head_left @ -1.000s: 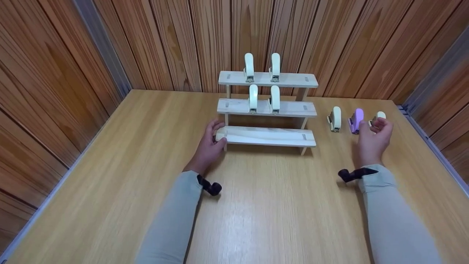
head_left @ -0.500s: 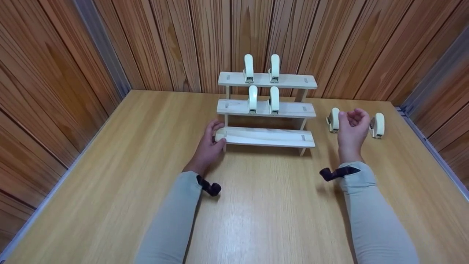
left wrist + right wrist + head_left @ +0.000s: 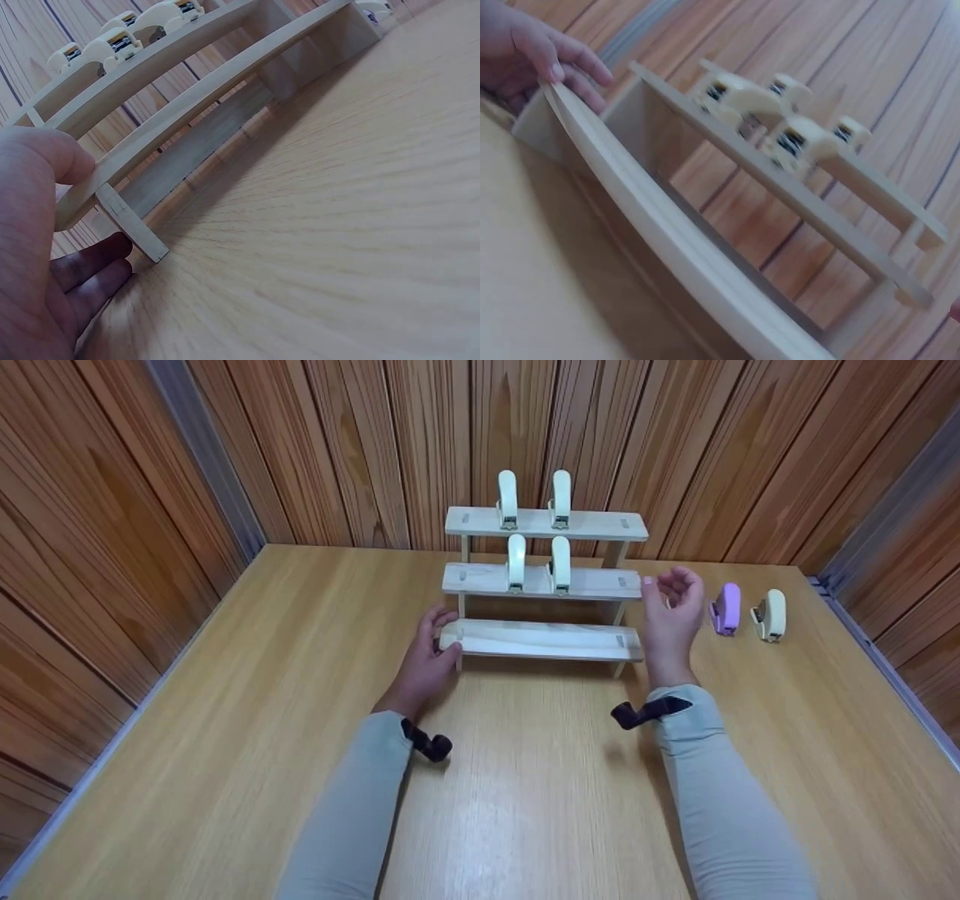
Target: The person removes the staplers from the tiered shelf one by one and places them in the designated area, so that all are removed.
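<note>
A three-tier wooden shelf (image 3: 551, 641) stands on the table. My left hand (image 3: 427, 664) grips the left end of its lowest board; in the left wrist view, the thumb (image 3: 73, 161) lies over the board and fingertips reach behind the leg. Cream staplers stand in pairs on the upper tiers, such as this middle-tier stapler (image 3: 516, 562) and this top-tier stapler (image 3: 508, 499). Just beyond the shelf's right end hovers my right hand (image 3: 673, 619), its fingers loosely bent with nothing seen between them. It covers the spot where another cream stapler stood; only a fingertip (image 3: 955, 310) shows in the right wrist view.
On the table right of my right hand stand a purple stapler (image 3: 726, 609) and a cream stapler (image 3: 771, 616). Wood-panelled walls (image 3: 322, 450) enclose the table (image 3: 525, 780) at the back and sides. The lowest board carries no stapler.
My right hand has swept left from the rightmost cream stapler, past the purple one, to beside the shelf. Those two staplers show again, still standing. My left hand has stayed on the shelf.
</note>
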Tool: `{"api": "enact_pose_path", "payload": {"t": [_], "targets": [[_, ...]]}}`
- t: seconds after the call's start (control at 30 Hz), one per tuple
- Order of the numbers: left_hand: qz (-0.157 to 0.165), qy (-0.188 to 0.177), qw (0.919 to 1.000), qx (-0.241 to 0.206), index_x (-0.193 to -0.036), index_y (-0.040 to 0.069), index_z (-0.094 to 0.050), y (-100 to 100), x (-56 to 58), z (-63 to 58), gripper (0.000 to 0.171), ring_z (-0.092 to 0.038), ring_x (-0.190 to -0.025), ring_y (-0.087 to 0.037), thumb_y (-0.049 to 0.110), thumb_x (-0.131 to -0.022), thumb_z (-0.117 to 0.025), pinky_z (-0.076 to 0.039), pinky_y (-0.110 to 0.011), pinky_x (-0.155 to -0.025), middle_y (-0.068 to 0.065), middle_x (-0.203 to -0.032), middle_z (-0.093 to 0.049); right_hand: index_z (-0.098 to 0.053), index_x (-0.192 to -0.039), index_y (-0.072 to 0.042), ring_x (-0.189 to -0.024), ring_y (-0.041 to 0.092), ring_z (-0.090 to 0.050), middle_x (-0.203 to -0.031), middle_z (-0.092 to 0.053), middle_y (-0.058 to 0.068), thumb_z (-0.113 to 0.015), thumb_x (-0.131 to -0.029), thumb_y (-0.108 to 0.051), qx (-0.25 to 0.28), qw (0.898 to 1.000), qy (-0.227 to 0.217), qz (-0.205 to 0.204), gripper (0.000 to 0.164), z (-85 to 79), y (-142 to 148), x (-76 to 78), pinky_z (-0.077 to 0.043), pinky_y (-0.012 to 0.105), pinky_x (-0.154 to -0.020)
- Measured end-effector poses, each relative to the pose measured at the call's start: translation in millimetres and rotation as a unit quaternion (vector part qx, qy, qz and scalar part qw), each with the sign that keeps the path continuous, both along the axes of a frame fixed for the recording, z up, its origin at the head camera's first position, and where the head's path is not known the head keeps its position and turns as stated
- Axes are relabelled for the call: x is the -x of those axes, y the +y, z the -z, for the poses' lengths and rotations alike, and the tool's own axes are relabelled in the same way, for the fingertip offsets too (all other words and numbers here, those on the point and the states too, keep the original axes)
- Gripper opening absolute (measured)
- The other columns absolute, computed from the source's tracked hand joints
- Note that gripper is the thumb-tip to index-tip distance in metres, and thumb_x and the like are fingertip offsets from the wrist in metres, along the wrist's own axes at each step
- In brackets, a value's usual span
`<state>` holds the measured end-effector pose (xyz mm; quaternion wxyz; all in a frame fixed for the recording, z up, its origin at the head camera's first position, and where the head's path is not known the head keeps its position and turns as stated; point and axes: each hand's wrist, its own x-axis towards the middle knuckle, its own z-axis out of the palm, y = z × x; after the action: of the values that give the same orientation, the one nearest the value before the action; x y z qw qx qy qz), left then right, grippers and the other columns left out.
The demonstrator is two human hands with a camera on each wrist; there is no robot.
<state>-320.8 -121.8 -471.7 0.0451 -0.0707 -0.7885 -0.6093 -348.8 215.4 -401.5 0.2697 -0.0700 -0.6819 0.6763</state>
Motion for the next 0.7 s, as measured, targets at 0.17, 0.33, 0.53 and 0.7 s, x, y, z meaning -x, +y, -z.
{"api": "enact_pose_path", "payload": {"t": [0.17, 0.33, 0.53, 0.7], "targets": [[0.001, -0.007, 0.9998, -0.016, -0.16, 0.019, -0.021, -0.6, -0.2, 0.3, 0.07, -0.032, -0.146, -0.014, 0.016, -0.1, -0.058, -0.025, -0.042, -0.119, 0.01, -0.151, -0.044, -0.046, -0.135, -0.009, -0.125, 0.019, -0.049, -0.127, -0.051, 0.005, -0.067, -0.097, -0.021, -0.02, 0.999, 0.022, -0.012, 0.045, -3.9, -22.4, -1.0, -0.041, 0.029, -0.105], [0.005, -0.009, 0.9997, -0.024, -0.159, 0.023, -0.022, -1.5, -1.3, 0.2, 0.07, -0.032, -0.146, -0.015, 0.016, -0.1, -0.058, -0.027, -0.041, -0.118, 0.01, -0.152, -0.044, -0.046, -0.137, -0.008, -0.125, 0.018, -0.049, -0.129, -0.051, 0.005, -0.068, -0.097, -0.023, -0.033, 0.999, 0.021, -0.026, 0.048, -4.9, -40.9, -2.2, -0.041, 0.029, -0.105], [0.005, -0.009, 0.9998, -0.016, -0.159, 0.025, -0.022, -0.8, -1.4, -0.8, 0.069, -0.028, -0.148, -0.014, 0.018, -0.1, -0.058, -0.024, -0.042, -0.12, 0.01, -0.152, -0.044, -0.047, -0.136, -0.004, -0.125, 0.018, -0.051, -0.13, -0.055, 0.009, -0.069, -0.096, -0.02, -0.074, 0.996, 0.029, -0.038, 0.048, -2.9, -57.3, -2.0, -0.041, 0.03, -0.106], [0.008, 0.006, 0.9999, -0.01, -0.158, 0.022, -0.022, 0.1, -1.1, -1.2, 0.068, -0.027, -0.148, -0.014, 0.017, -0.1, -0.057, -0.023, -0.042, -0.12, 0.008, -0.152, -0.044, -0.049, -0.135, -0.005, -0.123, 0.021, -0.053, -0.129, -0.056, 0.009, -0.07, -0.095, -0.021, -0.096, 0.994, 0.026, -0.049, 0.048, -0.6, -70.7, -1.2, -0.044, 0.031, -0.104]]}}
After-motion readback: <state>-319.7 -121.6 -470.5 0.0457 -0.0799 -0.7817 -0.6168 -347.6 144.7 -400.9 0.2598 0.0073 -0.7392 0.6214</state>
